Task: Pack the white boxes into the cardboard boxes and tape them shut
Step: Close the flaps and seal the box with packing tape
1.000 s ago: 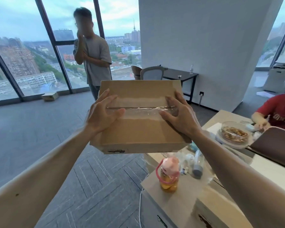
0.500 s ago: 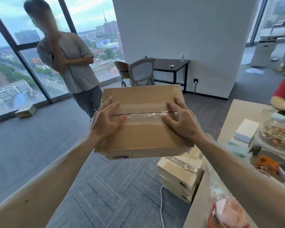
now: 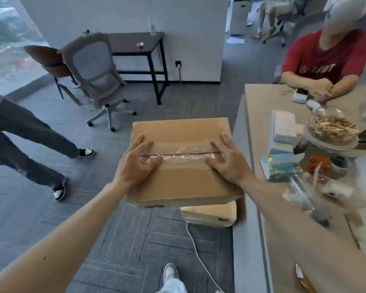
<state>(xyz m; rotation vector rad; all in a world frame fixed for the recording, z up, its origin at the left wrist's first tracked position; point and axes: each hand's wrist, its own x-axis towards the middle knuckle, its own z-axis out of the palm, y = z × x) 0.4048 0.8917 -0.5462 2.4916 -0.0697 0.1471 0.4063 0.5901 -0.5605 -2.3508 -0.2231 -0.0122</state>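
Observation:
I hold a flat cardboard box point(image 3: 184, 182) in the air over the floor, its flaps closed and clear tape point(image 3: 182, 156) running across the seam. My left hand point(image 3: 136, 163) grips its left side with the thumb on the tape. My right hand point(image 3: 225, 160) grips the right side, fingers spread on top. Just below the held box lies a stack of taped cardboard boxes point(image 3: 209, 214) on the floor beside the table. White boxes point(image 3: 283, 127) are stacked on the table.
The wooden table point(image 3: 256, 106) on the right carries a glass bowl of nuts point(image 3: 332, 127), a blue carton point(image 3: 279, 166) and plastic wrap. A person in red point(image 3: 325, 60) sits behind it. Another person's legs point(image 3: 30, 144) stand at left. An office chair point(image 3: 97, 77) and white cable point(image 3: 201, 261) are on the floor.
The view has tilted down and swung right. The box has come lower, close above the floor stack, still held in both hands. The standing person now shows only as legs.

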